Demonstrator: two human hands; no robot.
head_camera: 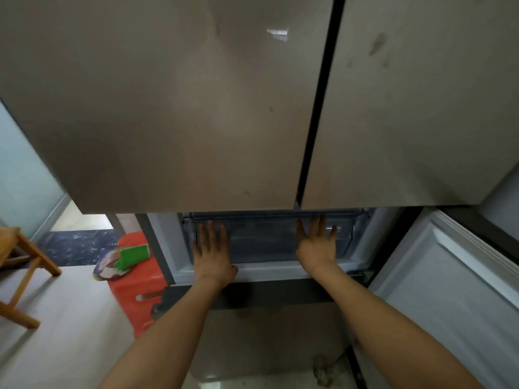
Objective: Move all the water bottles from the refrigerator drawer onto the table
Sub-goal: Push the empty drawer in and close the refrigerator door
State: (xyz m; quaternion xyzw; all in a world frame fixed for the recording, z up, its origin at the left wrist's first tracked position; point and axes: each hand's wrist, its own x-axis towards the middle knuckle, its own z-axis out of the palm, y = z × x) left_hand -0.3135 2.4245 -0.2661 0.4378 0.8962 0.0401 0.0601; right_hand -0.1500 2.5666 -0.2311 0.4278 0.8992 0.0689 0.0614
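Your fingers [209,234] are spread apart on both hands, flat against the front of the refrigerator drawer [264,242] and clamped on nothing. Above you, the two closed upper refrigerator doors [174,108] fill most of the view, brownish and glossy with a dark seam between them. At right, a lower door [449,290] stands swung open, its pale inner liner facing you. The drawer sits just under the upper doors, a translucent bluish-grey plastic bin with a clear front wall; you cannot tell what is inside it. Your left hand [212,254] presses its left part, your right hand [317,245] its right. Left of the refrigerator stands a red stool [134,293], with a green item [132,256] on top.
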